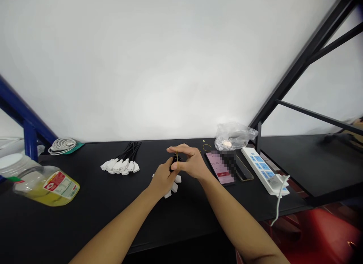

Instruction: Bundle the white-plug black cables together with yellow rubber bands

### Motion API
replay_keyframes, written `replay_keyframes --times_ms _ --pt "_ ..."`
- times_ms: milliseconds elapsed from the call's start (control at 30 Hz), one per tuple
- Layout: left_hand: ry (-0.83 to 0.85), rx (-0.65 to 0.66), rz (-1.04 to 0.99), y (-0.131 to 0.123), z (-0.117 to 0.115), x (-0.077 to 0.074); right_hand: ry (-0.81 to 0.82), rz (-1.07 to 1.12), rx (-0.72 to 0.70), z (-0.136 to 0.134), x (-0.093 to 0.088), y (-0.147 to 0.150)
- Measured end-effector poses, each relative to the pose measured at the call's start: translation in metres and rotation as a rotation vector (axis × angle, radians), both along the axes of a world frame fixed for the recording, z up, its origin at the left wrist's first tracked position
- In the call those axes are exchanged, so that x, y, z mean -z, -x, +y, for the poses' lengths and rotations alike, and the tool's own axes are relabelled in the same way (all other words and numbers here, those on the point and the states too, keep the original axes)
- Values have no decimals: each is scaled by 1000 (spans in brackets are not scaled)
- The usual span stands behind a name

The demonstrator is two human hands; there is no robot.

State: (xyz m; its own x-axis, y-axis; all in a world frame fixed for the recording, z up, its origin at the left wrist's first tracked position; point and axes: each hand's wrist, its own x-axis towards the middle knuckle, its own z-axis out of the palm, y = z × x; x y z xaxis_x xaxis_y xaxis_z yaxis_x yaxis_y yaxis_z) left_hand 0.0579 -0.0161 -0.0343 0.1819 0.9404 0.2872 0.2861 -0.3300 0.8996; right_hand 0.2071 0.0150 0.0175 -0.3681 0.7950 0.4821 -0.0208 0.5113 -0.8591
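My left hand [161, 180] is closed around a bundle of short black cables [177, 157]. White connectors [174, 187] on the cables stick out below and beside that hand, just over the black table. A thin yellow rubber band [177, 153] runs upright across the black part of the bundle. My right hand [193, 162] has it stretched between its fingers and thumb. Whether the band goes all the way around the cables is hidden by the hands.
Another pile of black cables with white connectors [120, 165] lies left. A jar of yellow liquid [53, 186] and a coiled white cable [62, 146] are farther left. At right are a lit phone [217, 165], a dark phone [244, 168], a power strip [259, 167] and a plastic bag [235, 134].
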Motion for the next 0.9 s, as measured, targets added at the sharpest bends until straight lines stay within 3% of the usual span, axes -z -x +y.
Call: replay_keyframes --times_ms 200,400,533,633,767,900 --pt "35 17 -68 -2 0 -2 -60 -326 107 -6 -8 4" --pt "88 -112 -60 -5 1 -3 -52 -471 148 -2 2 -8" --pt "126 -144 -52 -5 2 -1 -38 -458 124 -1 3 -13" --pt "159 -132 -138 -6 2 -1 73 -404 80 -1 6 -15" --pt "223 38 -327 -4 3 -5 316 -215 -112 4 14 -16" --pt "144 -14 -438 1 8 -3 478 -9 -271 10 18 -20"
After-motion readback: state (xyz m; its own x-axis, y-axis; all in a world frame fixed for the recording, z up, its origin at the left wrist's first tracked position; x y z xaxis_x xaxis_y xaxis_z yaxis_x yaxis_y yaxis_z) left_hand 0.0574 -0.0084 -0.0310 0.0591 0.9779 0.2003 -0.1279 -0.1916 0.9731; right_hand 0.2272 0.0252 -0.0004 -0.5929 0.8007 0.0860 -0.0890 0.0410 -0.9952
